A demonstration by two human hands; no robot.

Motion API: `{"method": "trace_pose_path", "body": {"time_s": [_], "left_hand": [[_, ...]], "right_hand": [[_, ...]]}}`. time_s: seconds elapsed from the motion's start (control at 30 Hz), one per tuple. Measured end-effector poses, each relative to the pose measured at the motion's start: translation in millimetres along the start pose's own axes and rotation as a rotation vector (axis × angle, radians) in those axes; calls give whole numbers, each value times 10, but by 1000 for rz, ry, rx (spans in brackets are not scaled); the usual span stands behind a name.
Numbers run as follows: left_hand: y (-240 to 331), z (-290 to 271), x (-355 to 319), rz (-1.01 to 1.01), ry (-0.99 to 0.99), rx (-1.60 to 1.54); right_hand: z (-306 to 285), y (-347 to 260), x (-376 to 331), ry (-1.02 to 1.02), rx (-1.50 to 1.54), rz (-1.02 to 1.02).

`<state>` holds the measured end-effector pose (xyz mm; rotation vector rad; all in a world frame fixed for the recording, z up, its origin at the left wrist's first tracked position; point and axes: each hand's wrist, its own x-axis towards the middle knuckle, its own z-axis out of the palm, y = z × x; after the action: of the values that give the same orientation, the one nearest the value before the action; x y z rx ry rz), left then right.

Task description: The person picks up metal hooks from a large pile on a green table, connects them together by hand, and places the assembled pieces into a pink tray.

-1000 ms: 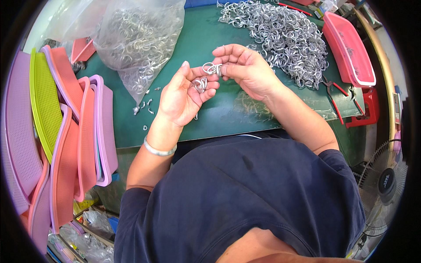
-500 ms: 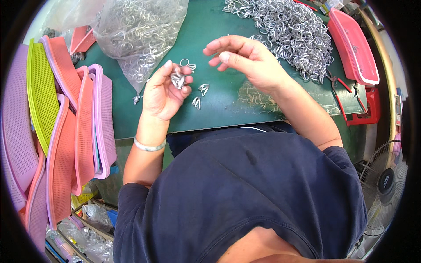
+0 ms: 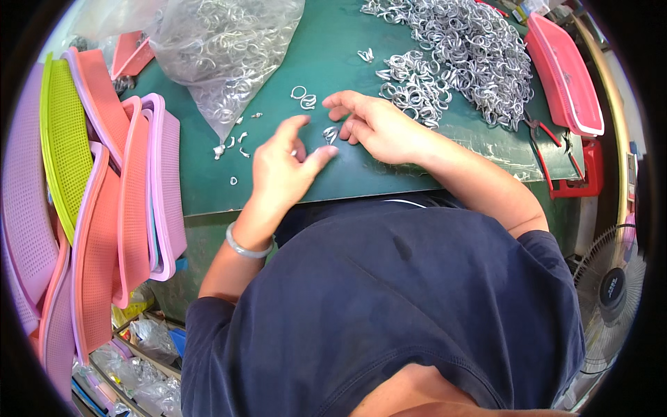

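Observation:
My left hand (image 3: 281, 167) is palm down over the green table, thumb and index finger spread, holding nothing that I can see. My right hand (image 3: 382, 131) hovers opposite it, fingers loosely bent and apart. Between the two lies a small silvery metal ring piece (image 3: 330, 134), close to my right fingertips and left thumb; whether a finger touches it, I cannot tell. Just beyond my hands are a couple of loose metal rings (image 3: 306, 99). A small group of rings (image 3: 417, 87) sits past my right hand, beside a large pile of the same rings (image 3: 479, 59).
A clear plastic bag (image 3: 226, 62) of rings stands at the far left, with small metal scraps (image 3: 231, 146) near its corner. Stacked plastic baskets (image 3: 132, 208) crowd the left side. At right are red-handled pliers (image 3: 538, 142), a pink basket (image 3: 563, 76) and a fan (image 3: 611, 288).
My left hand has turned from palm up with rings in it to palm down, moving right, and those rings have left it. My right hand has come down and closer to it.

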<state>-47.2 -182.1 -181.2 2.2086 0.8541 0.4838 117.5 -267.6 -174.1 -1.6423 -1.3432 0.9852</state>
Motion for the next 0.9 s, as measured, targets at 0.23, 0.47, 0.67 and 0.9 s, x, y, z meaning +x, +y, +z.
{"method": "trace_pose_path", "body": {"time_s": [0.23, 0.47, 0.67, 0.9], "left_hand": [[-14, 153, 54, 345, 77, 310], [-150, 87, 89, 105, 113, -164], [-205, -147, 147, -428, -177, -1209], [-90, -108, 260, -457, -347, -1570]], "right_hand": [[44, 20, 379, 218, -452, -318], [78, 98, 547, 140, -485, -316], [-88, -47, 485, -53, 245, 101], [-259, -108, 296, -118, 735, -92]]}}
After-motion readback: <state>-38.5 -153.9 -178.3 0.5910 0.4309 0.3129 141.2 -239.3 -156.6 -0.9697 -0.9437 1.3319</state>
